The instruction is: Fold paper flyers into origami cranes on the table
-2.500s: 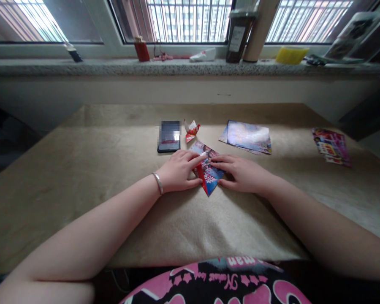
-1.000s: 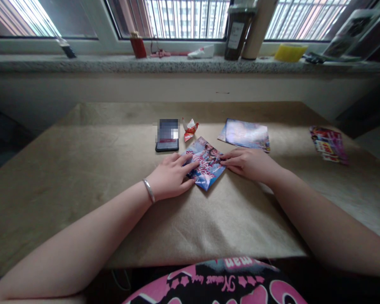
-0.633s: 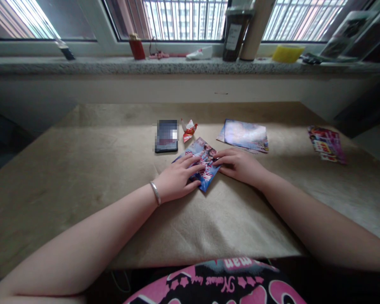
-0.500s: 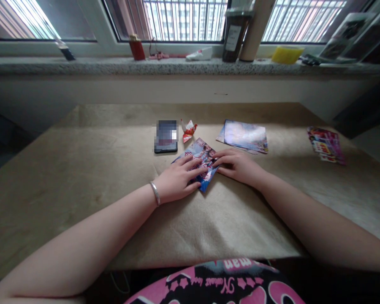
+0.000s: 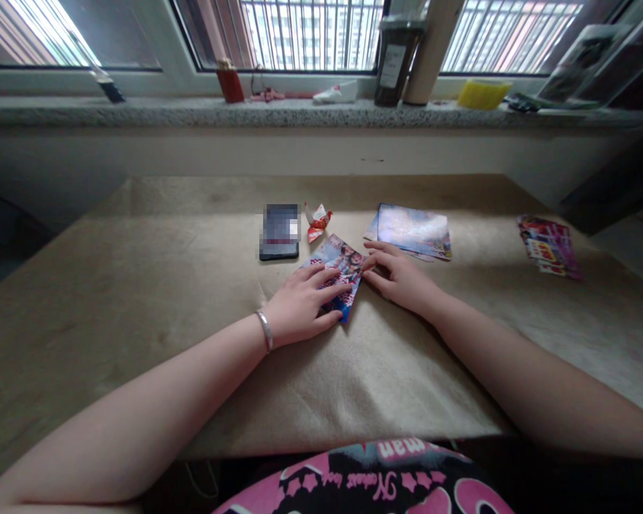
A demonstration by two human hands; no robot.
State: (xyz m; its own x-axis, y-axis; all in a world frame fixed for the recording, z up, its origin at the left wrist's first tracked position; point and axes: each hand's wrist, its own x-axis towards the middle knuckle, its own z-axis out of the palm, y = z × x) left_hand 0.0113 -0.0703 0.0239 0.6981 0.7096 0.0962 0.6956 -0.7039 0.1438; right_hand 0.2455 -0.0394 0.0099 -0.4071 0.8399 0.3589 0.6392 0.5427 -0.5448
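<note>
A colourful printed paper (image 5: 339,258), folded into a narrow pointed shape, lies on the tan table cover (image 5: 193,285) in front of me. My left hand (image 5: 303,304) rests flat on its left half with fingers stretched out. My right hand (image 5: 397,275) touches the paper's right edge, its fingertips pinching the fold near the top corner. A silver bangle (image 5: 265,330) sits on my left wrist.
A dark phone (image 5: 279,230) and a small folded red-and-white paper figure (image 5: 316,221) lie just beyond the hands. A stack of printed sheets (image 5: 411,230) is to the right, a pink leaflet (image 5: 548,245) further right. The windowsill holds jars and small items.
The paper has been folded narrower; its right side has come over toward the left. My right hand has slid up and left along the edge. My left hand has stayed pressed on it.
</note>
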